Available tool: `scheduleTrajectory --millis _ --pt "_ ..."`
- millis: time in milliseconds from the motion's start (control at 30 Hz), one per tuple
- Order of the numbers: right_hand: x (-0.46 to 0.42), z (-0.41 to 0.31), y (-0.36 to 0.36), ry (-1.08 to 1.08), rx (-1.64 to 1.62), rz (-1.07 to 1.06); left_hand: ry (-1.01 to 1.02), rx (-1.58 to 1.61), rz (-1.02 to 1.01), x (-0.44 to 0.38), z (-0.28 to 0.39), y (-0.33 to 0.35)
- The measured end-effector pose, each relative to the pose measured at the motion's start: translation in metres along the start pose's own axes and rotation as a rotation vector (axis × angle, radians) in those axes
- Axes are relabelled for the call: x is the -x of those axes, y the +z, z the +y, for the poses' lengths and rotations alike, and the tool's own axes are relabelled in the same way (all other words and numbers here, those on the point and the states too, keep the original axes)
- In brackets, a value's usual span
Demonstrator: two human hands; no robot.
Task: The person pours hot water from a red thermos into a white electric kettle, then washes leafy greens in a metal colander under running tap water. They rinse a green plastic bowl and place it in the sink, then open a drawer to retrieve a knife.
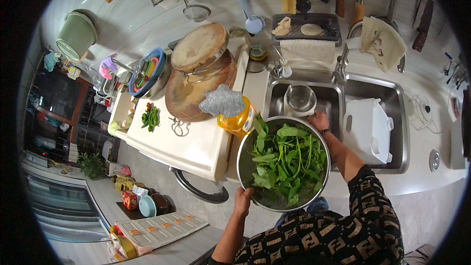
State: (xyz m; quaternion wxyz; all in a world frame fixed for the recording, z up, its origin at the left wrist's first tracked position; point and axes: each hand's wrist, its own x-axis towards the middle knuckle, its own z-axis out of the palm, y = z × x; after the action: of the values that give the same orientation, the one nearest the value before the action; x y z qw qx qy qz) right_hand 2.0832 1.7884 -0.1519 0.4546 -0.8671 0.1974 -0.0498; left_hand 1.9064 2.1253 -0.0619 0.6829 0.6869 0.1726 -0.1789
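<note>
A round steel mesh colander (245,176) full of wet leafy greens (285,162) hangs in front of me, over the counter's edge and the near part of the left sink basin. My left hand (243,199) grips its rim at the lower left, thumb on top. On the opposite side my right hand (318,121) is closed at the rim, a dark bracelet on the wrist; its fingertips are partly hidden. Just beyond that hand, a white vessel with a clear round top (300,98) stands in the left basin (274,106).
A white plastic tub (366,130) rests in the right basin. Left of the colander stand a yellow bottle (237,119) under a silvery scrubber (222,101), round wooden chopping boards (200,48), green peppers (150,118) and a blue basin (156,77). A faucet (340,68) rises behind the sink.
</note>
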Motion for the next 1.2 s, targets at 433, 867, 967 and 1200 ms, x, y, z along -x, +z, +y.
scheduleTrajectory --millis 433,867,967,1200 --pt "0.072 -0.036 -0.147 0.221 -0.355 0.078 -0.067 -0.046 -0.019 -0.006 0.062 0.027" --pt "0.190 -0.065 -0.299 0.263 -0.334 0.362 -0.104 -0.090 -0.065 -0.122 0.061 0.099" --pt "0.225 -0.049 -0.322 0.292 -0.321 0.455 -0.162 -0.045 -0.084 -0.155 0.045 0.121" --pt "0.281 -0.012 -0.354 0.376 -0.435 0.475 -0.323 -0.042 -0.044 -0.217 -0.011 0.122"
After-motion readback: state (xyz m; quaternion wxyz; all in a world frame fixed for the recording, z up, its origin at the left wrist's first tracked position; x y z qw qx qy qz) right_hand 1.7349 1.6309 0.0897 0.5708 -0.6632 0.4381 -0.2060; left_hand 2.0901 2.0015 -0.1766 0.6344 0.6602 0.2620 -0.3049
